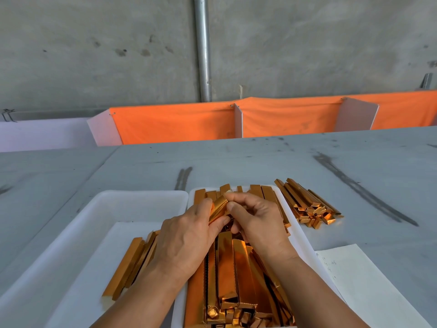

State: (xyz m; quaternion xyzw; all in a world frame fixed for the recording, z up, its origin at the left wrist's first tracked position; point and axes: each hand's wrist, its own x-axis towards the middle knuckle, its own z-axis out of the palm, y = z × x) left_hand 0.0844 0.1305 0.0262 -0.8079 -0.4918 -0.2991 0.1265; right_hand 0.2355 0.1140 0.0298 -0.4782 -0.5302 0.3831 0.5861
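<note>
Head view: your left grip (186, 235) and right grip (257, 223) are both pinching one shiny gold card strip (218, 209) above the crowded right white plastic tray (299, 237). Only a few folded gold strips (128, 266) are lying in the left white plastic tray (142, 195), so most of the work seems to be remaining.

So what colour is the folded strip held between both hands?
Shiny metallic gold-orange foil card strip, clearest in the head view.
</note>
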